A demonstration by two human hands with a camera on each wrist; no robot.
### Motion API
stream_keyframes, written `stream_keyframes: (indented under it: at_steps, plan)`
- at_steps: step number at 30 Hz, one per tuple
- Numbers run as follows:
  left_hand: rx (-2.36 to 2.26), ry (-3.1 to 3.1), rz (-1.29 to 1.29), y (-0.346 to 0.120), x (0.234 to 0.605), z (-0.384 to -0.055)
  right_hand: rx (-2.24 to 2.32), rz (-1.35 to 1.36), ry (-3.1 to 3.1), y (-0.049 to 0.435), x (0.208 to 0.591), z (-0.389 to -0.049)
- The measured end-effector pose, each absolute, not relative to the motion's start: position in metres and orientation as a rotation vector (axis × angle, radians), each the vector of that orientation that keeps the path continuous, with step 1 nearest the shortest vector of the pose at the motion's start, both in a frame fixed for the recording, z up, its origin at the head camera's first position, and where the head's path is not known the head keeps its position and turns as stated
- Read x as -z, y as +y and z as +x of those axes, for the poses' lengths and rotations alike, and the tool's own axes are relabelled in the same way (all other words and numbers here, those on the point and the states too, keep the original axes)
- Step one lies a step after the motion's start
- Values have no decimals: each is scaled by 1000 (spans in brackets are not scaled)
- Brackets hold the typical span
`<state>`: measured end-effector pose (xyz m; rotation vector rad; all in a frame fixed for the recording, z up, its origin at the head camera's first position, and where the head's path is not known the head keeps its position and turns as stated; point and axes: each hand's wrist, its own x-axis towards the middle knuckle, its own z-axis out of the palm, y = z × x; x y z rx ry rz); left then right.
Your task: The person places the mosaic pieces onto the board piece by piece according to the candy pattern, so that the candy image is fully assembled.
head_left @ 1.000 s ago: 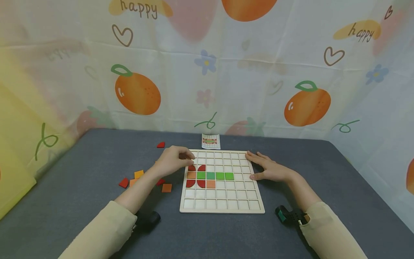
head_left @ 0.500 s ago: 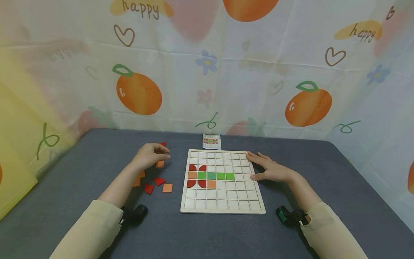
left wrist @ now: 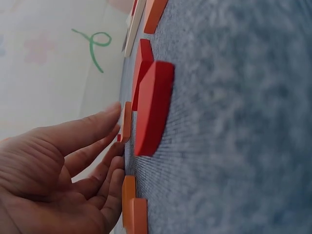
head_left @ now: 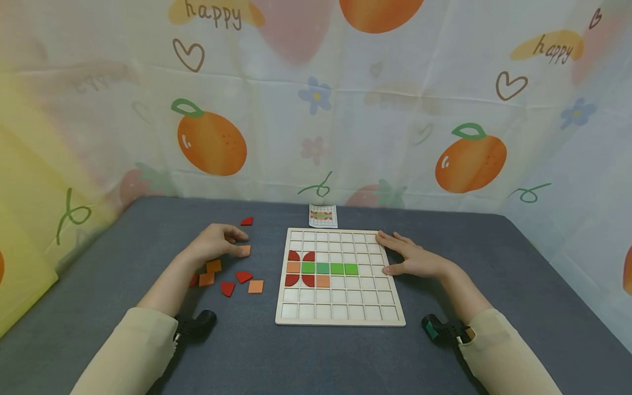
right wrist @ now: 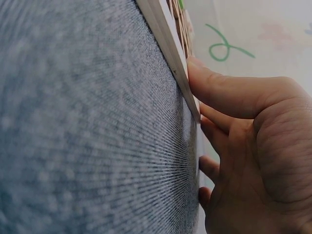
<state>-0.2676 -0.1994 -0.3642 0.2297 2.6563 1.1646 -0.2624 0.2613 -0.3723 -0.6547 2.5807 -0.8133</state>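
Observation:
My left hand [head_left: 213, 242] is low over the table at the left, its thumb tip at an orange square tile [head_left: 245, 250] lying there. The index fingertip stays apart from the thumb, and the left wrist view shows the same orange tile [left wrist: 126, 122] beside the thumb. My right hand [head_left: 413, 257] rests with spread fingers on the right edge of a white grid board [head_left: 340, 314]; its thumb touches the board's rim [right wrist: 170, 58] in the right wrist view. Red quarter-round tiles [head_left: 292, 280], orange squares [head_left: 323, 281] and green squares [head_left: 351, 269] sit in the board's left and middle cells.
Left of the board lie loose red tiles [head_left: 227, 289] and orange tiles [head_left: 255, 286], with some partly behind the left wrist. Another red tile [head_left: 247, 221] lies farther back. A small pattern card [head_left: 323, 215] stands behind the board. A printed curtain [head_left: 375, 109] hangs behind the table.
My left hand has left the board's left side and moved left to the loose tiles, lowering to the orange square. The right hand and the tiles on the board are unchanged.

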Motion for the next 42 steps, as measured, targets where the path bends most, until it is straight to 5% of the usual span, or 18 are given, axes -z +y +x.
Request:
stream_keyframes:
  at_steps: [42]
  plan:
    - [-1155, 2714, 233, -197, 363, -263, 803, -674, 2590, 262, 373, -263]
